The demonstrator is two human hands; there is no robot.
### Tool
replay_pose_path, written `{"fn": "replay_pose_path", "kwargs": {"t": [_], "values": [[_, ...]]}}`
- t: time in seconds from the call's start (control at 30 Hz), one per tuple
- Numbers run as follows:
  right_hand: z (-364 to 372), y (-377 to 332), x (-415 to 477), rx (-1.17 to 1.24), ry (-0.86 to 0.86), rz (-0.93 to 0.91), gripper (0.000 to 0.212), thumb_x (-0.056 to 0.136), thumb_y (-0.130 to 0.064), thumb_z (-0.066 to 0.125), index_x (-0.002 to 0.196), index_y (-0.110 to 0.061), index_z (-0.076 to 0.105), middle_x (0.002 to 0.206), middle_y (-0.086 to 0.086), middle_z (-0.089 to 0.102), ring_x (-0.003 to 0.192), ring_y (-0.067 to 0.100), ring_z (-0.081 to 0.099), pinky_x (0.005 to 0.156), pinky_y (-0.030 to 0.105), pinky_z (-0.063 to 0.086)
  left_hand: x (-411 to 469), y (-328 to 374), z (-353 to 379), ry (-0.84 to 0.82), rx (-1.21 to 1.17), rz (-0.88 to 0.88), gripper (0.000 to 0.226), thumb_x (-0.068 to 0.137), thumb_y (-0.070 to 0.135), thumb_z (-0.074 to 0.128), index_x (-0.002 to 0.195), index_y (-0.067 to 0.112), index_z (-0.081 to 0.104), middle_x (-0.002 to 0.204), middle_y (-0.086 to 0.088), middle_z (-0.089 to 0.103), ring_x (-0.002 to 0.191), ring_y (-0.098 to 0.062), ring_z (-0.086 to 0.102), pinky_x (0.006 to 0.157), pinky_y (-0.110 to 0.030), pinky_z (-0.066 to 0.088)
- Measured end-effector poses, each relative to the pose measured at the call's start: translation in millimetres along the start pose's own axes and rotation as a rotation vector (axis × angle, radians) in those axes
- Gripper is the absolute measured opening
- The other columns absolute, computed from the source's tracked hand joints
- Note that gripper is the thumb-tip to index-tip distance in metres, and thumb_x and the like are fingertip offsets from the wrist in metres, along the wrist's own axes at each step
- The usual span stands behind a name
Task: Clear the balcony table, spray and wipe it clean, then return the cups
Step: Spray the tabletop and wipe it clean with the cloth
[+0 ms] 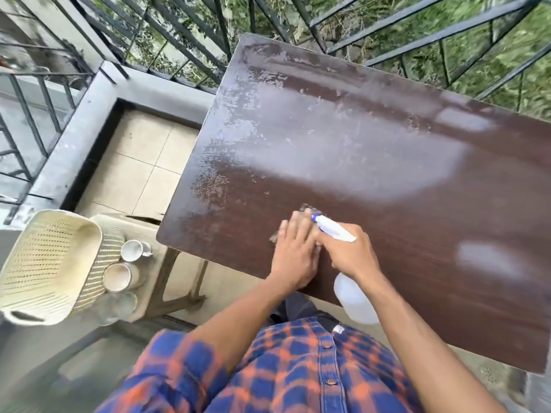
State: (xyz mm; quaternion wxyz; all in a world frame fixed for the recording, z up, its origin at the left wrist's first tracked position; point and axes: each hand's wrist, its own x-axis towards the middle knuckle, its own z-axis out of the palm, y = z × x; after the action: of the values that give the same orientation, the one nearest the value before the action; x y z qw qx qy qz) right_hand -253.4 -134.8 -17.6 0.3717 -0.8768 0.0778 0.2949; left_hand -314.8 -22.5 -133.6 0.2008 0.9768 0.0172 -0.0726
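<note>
The dark brown balcony table [387, 204] has nothing standing on it and shows pale wet smears across its far and left parts. My left hand [293, 251] lies flat near the front edge, pressing down a small greyish cloth [308, 208] that shows only at my fingertips. Right beside it, my right hand [348, 251] grips a white spray bottle [354, 299] whose blue-tipped nozzle [317, 217] points towards the cloth. Off the table to the left stand a steel cup [134, 250], a beige cup [119, 277] and a clear glass [116, 305].
A cream perforated basket [44, 263] sits on the low stand [155, 272] beside the cups. Black metal railings [185, 40] run along the table's far side and the left. Tiled floor [143, 165] shows between the table and the railing wall.
</note>
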Motion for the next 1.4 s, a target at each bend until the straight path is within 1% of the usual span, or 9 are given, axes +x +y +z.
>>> {"fn": "replay_pose_path", "kwargs": {"t": [0.17,0.4,0.67,0.73,0.9,1.03,1.13,1.3,1.4], "values": [[-19,-7,14,0.054,0.05,0.013,0.016,0.083,-0.042,0.073,0.07,-0.032,0.072,0.053,-0.008,0.061,0.055,0.022,0.058,0.066,0.048,0.06,59,-27,-18,-0.064,0.103,0.189,0.061,0.096,0.04,0.04,0.153,0.017,0.039,0.161,-0.01,0.033,0.148,-0.033,0.031,0.118,-0.053,0.028],[-30,-9,29,0.073,0.03,0.016,0.034,0.079,-0.048,0.068,0.079,-0.014,0.071,0.069,0.007,0.068,0.069,0.032,0.068,0.07,0.051,0.063,124,-137,-73,0.132,-0.074,-0.558,0.066,0.103,0.04,0.038,0.159,0.012,0.018,0.166,-0.018,0.014,0.151,-0.039,0.017,0.123,-0.052,0.013],[-37,-2,37,0.138,-0.021,-0.01,0.038,0.08,-0.049,0.066,0.08,-0.012,0.068,0.072,0.009,0.069,0.068,0.032,0.068,0.07,0.049,0.062,43,-114,-46,0.278,-0.108,-0.914,0.066,0.103,0.033,0.04,0.157,0.002,0.019,0.163,-0.026,0.015,0.149,-0.046,0.017,0.122,-0.053,0.013],[-47,5,38,0.15,-0.001,0.007,0.041,0.078,-0.051,0.065,0.081,-0.01,0.068,0.072,0.011,0.068,0.069,0.033,0.068,0.07,0.049,0.062,50,-74,-35,0.253,-0.076,-0.778,0.066,0.1,0.035,0.036,0.156,0.002,0.024,0.163,-0.026,0.018,0.148,-0.047,0.021,0.121,-0.054,0.016],[-74,24,46,0.234,0.129,0.084,0.044,0.073,-0.054,0.066,0.081,-0.012,0.072,0.075,0.012,0.07,0.072,0.036,0.067,0.07,0.053,0.062,95,25,1,0.042,0.036,0.02,0.063,0.097,0.038,0.041,0.155,0.015,0.034,0.164,-0.014,0.026,0.15,-0.038,0.023,0.12,-0.054,0.02],[-90,31,55,0.262,0.207,0.149,0.036,0.075,-0.051,0.069,0.08,-0.016,0.072,0.07,0.01,0.068,0.071,0.038,0.065,0.07,0.054,0.061,164,36,-6,-0.043,0.05,0.292,0.061,0.095,0.036,0.044,0.152,0.016,0.041,0.159,-0.012,0.036,0.146,-0.037,0.033,0.119,-0.053,0.027],[-90,21,66,0.261,0.21,0.191,0.039,0.074,-0.052,0.068,0.078,-0.014,0.072,0.063,0.006,0.064,0.065,0.03,0.062,0.073,0.053,0.062,212,-2,-29,-0.041,0.046,0.231,0.063,0.093,0.036,0.041,0.152,0.014,0.041,0.158,-0.015,0.037,0.143,-0.039,0.036,0.118,-0.052,0.028],[-70,-26,90,0.28,0.192,0.15,0.053,0.069,-0.056,0.064,0.084,-0.005,0.07,0.075,0.014,0.069,0.07,0.036,0.065,0.072,0.054,0.062,242,-130,-85,0.086,0.03,-0.166,0.066,0.094,0.039,0.039,0.155,0.013,0.033,0.16,-0.02,0.03,0.143,-0.044,0.033,0.119,-0.053,0.025],[-50,-57,102,0.323,0.17,0.104,0.048,0.071,-0.054,0.066,0.084,-0.008,0.071,0.065,0.01,0.065,0.058,0.023,0.055,0.07,0.055,0.061,217,-202,-114,0.133,0.042,-0.331,0.07,0.095,0.04,0.035,0.154,0.004,0.031,0.158,-0.028,0.028,0.141,-0.047,0.033,0.119,-0.052,0.024]]}}
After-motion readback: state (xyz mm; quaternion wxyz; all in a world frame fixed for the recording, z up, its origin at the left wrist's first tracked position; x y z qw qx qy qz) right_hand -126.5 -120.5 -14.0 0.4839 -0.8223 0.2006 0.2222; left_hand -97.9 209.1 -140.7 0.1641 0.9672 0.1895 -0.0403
